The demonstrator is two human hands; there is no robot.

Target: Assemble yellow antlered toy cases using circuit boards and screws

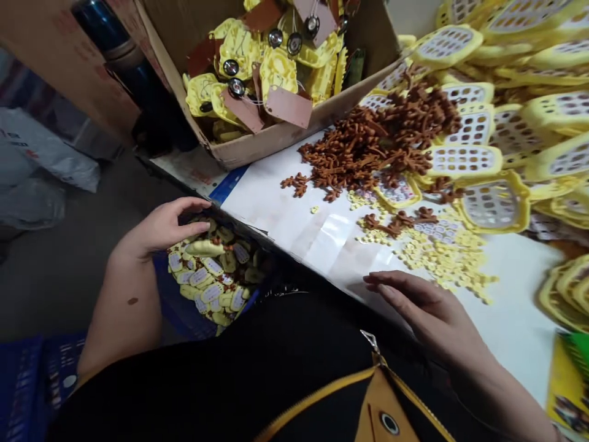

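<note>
Observed at left of the frame: left hand [161, 229], reaching over a blue bin [177, 316]. Showing a parted grip, with a gap between thumb and fingers; holding nothing visible. Cannot tell whether touching the contents below. Recorded in the bin, left of centre: heap of yellow toy pieces [211, 291].

Observed at lower right of centre: right hand [444, 322], by the near edge of a white-topped desk [288, 212]. Showing a loosely parted grip, with fingers together and gently bent, thumb just beside them; nothing seen in it. Cannot tell whether resting on the desk.

Noted on the desk, just beyond the right hand: scatter of small yellow pieces [437, 258]. Noted farther up, right of top centre: pile of brown branching pieces [354, 150]. Noted stacked at upper right: yellow frames [524, 199].

Logged at top centre: cardboard box [257, 147], containing yellow shells [278, 70] and flat pinkish-brown plates [289, 107]. Logged just left of it: dark blue bottle [99, 27].
</note>
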